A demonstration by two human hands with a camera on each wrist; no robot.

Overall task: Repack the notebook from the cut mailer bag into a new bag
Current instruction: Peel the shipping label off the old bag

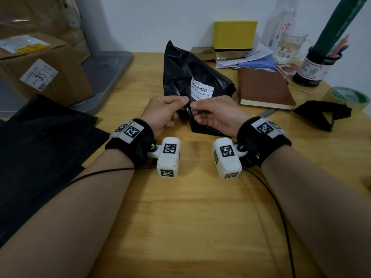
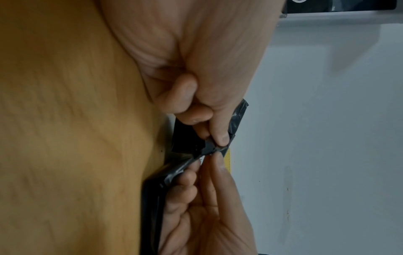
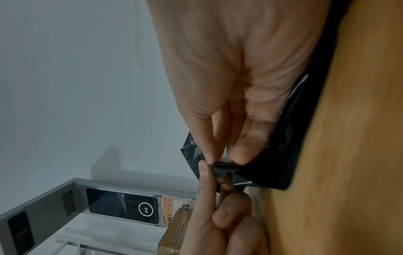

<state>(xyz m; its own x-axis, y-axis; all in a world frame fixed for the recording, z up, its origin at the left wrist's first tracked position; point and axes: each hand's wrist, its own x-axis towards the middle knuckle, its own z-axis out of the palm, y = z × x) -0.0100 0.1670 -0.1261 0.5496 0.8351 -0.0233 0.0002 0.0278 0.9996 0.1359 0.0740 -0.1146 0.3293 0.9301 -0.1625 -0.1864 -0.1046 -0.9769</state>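
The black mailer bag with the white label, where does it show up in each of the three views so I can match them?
Head: the black mailer bag stands at centre, behind both hands.
Left wrist: its crinkled edge sits right of centre, below the left hand.
Right wrist: its edge runs along the wooden table, right of centre.
Shared landmark: the spot where the left hand and the right hand pinch the plastic together.

A pale grey-white wall is standing behind a light wooden desk. Dim, even light is falling across the room. Cardboard boxes are sitting on a grey metal stand at the left.
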